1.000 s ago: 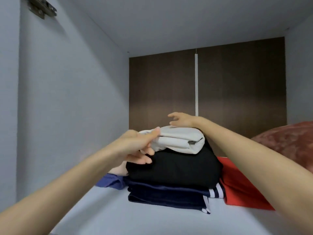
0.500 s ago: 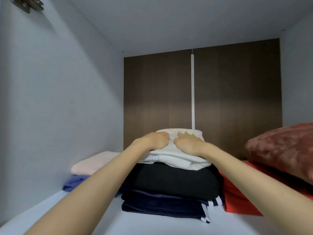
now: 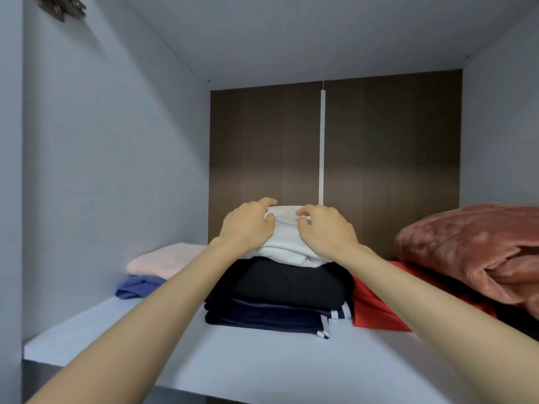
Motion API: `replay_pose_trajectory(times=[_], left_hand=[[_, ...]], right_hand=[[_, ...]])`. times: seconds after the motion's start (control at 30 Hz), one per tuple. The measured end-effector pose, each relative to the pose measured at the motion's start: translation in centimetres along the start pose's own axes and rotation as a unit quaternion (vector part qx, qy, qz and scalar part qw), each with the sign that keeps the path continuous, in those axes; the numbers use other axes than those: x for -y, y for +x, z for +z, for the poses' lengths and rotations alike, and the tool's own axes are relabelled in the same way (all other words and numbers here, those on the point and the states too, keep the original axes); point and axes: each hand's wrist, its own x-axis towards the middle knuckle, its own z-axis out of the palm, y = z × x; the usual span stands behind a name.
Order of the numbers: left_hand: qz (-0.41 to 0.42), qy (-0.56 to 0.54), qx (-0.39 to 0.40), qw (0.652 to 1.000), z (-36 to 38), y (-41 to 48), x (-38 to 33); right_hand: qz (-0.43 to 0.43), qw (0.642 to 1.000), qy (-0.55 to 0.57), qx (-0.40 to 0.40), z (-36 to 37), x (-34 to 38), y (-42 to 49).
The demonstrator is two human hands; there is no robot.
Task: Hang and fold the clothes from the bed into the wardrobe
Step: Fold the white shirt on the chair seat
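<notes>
A folded white garment tops a stack on the wardrobe shelf. Under it lie a folded black garment and a navy one with white stripes. My left hand rests on the white garment's left side, its fingers loosely bent over the top. My right hand rests on the right side, bent fingertips touching the fabric. Neither hand plainly grips the cloth.
A pink folded piece lies on a blue one at the back left. A red garment and a rust-coloured velvety bundle fill the right side. The dark brown back panel and the grey side walls enclose the shelf.
A second ago my left hand held the white garment's near edge and my right reached behind it. Both hands then came together on top, and their fingers have now loosened and spread.
</notes>
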Motion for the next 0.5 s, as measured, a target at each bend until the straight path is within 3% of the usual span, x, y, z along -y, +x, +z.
replay_pose_trajectory(times=[0.23,0.5], left_hand=[[0.051,-0.009,-0.064,0.997,-3.3,-7.1,-1.7],[0.099,-0.081,-0.076,0.989,-7.5,-17.4,-2.4]], right_hand=[[-0.085,0.991,-0.087,-0.062,-5.1,0.7,-5.5],[-0.023,0.994,-0.079,-0.076,-8.4,4.4,-17.5]])
